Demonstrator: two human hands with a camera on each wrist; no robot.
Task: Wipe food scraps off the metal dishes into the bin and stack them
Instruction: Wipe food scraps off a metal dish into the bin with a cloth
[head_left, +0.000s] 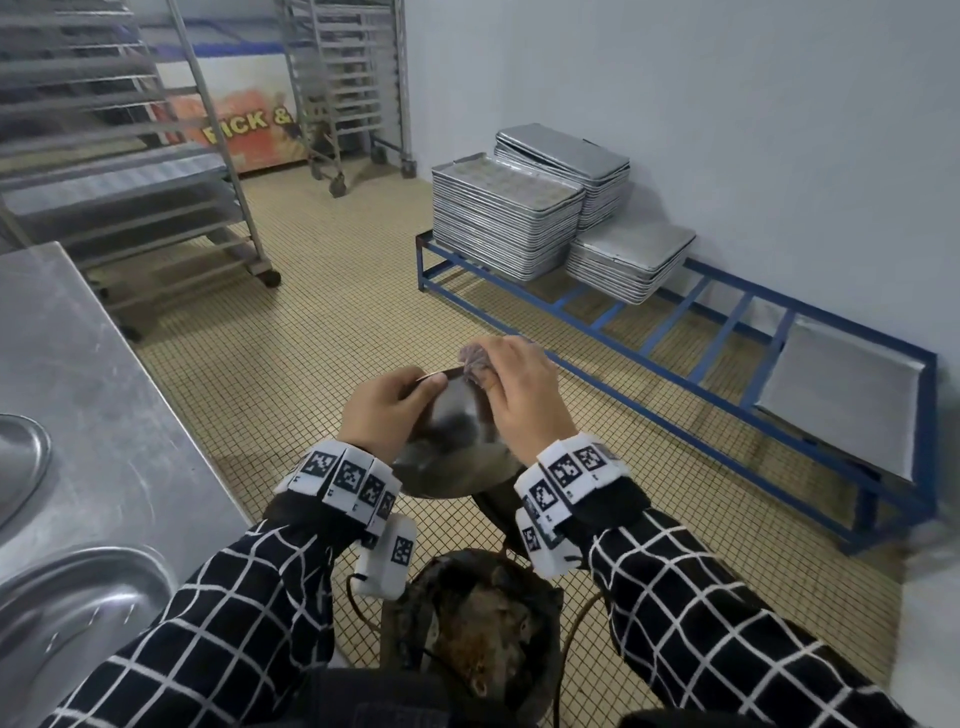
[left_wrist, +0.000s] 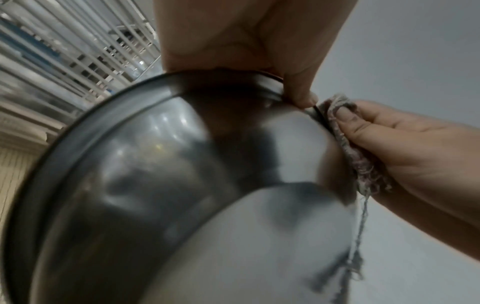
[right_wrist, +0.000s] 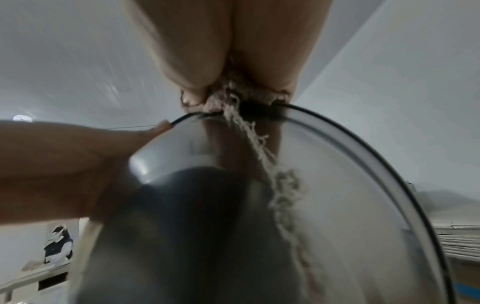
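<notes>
Left hand (head_left: 382, 410) grips the metal dish (head_left: 457, 441) by its rim, fingers curled over the edge, dish tilted above the bin (head_left: 483, 623). Right hand (head_left: 524, 395) fingers pinch a frayed rag (head_left: 474, 358) against the far rim. More dishes (head_left: 67, 613) sit on the bench (head_left: 104, 415) at left.

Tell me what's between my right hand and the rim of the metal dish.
A frayed cloth, pinched by the right hand against the metal dish rim; clearest in the left wrist view.
</notes>
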